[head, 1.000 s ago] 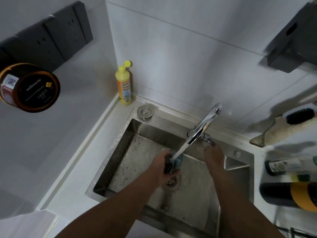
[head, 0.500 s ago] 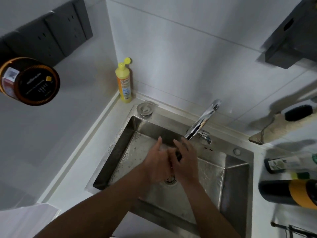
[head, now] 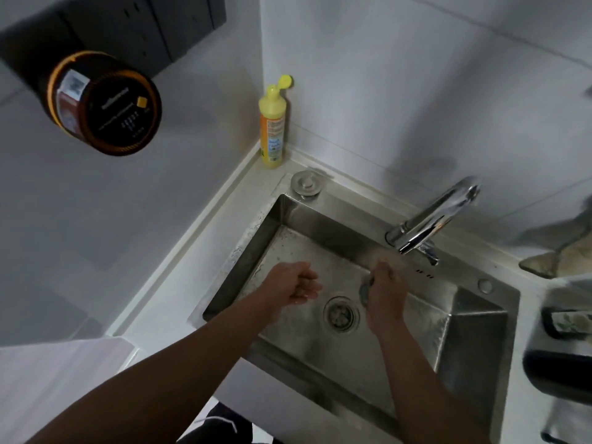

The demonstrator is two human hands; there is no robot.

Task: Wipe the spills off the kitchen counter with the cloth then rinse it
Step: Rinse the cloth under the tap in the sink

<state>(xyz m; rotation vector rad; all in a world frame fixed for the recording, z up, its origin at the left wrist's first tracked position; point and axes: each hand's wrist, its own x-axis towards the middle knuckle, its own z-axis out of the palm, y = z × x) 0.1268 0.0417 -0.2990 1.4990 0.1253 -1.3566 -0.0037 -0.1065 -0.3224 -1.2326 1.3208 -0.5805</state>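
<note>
The cloth is bunched in our right hand, whose grip is curled round it. It is over the sink, at one o'clock from the drain and just below the faucet. Our left hand, at ten o'clock from the drain, has a loose grip holding nothing. We judge the wiping done and the rinse well along, with perhaps a wring-out left. We cannot tell whether water is running.
</note>
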